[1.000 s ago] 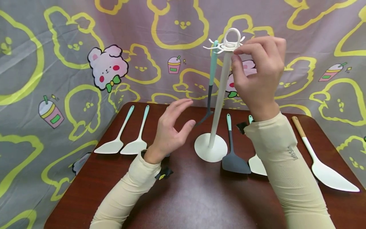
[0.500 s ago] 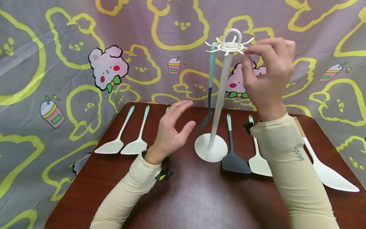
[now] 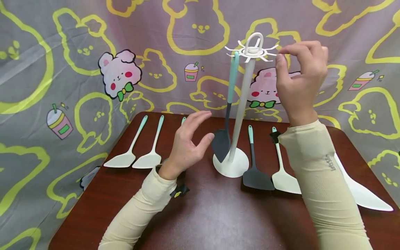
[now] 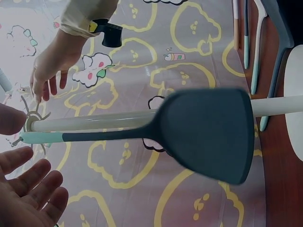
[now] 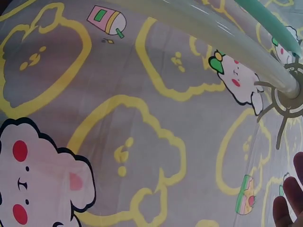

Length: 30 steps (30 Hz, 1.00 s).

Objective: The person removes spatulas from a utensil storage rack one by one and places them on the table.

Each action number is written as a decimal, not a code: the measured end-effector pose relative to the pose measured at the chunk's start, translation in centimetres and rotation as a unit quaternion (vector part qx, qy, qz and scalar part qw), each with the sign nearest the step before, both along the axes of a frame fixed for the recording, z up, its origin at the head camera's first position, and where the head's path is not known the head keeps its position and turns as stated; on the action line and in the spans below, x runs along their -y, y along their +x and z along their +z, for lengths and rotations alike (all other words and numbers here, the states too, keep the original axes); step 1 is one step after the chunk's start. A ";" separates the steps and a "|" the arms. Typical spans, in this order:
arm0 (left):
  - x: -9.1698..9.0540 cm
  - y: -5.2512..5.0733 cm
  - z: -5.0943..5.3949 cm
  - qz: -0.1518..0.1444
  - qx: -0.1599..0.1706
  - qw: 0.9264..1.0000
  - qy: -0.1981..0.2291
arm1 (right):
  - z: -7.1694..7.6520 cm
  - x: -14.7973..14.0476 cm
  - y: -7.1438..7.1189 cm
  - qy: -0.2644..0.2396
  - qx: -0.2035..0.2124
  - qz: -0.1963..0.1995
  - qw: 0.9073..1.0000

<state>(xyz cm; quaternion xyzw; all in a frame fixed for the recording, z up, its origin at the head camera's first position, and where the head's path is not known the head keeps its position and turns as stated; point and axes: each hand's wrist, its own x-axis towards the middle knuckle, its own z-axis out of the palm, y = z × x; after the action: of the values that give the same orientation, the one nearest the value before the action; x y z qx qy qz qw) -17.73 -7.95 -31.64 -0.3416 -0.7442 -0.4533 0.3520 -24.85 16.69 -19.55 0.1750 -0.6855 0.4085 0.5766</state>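
A white utensil stand point(image 3: 242, 104) carries a ring of hooks point(image 3: 254, 52) under a loop handle. From one hook hangs a dark spatula point(image 3: 221, 144) with a mint handle, its blade also seen large in the left wrist view point(image 4: 206, 135). My right hand point(image 3: 303, 76) pinches a hook tip on the ring's right side between thumb and forefinger; the right wrist view shows only some fingertips point(image 5: 284, 208) near the ring. My left hand point(image 3: 189, 146) is held open left of the hanging spatula, its fingers apart and holding nothing.
Two white spatulas point(image 3: 148, 159) lie at left, and another mint handle point(image 3: 183, 120) shows behind my left hand. Right of the stand's round base lie a dark spatula point(image 3: 257, 178), a cream spatula point(image 3: 285, 182) and a large white turner point(image 3: 364, 194). A patterned curtain point(image 3: 156, 34) surrounds the table.
My right hand has moved to the right as the hook ring turned. The hanging spatula has come round toward the front, its blade now facing more broadly. My left hand has stayed put.
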 end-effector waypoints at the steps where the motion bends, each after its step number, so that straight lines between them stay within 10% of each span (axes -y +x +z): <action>1: 0.0 0.0 0.0 0.000 0.000 1.000 0.001 | 0.1 0.0 0.0 0.002 0.001 -0.001 1.000; 9: 0.1 0.0 -0.2 0.001 0.005 1.000 0.001 | 1.1 0.4 0.8 0.003 0.039 0.068 0.997; 17: 0.0 -0.1 -0.5 -0.003 0.008 1.000 0.001 | 1.8 0.7 0.7 0.090 0.123 0.168 0.974; 30: -0.4 -0.1 -0.7 -0.009 0.017 1.000 0.000 | 0.9 1.7 -0.7 0.048 0.107 0.114 0.987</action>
<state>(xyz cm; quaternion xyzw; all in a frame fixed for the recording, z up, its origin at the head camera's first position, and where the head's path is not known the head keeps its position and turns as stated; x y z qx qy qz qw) -17.79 -7.57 -32.36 -0.3407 -0.7469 -0.4622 0.3354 -25.54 14.97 -18.63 0.2351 -0.7373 0.4550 0.4406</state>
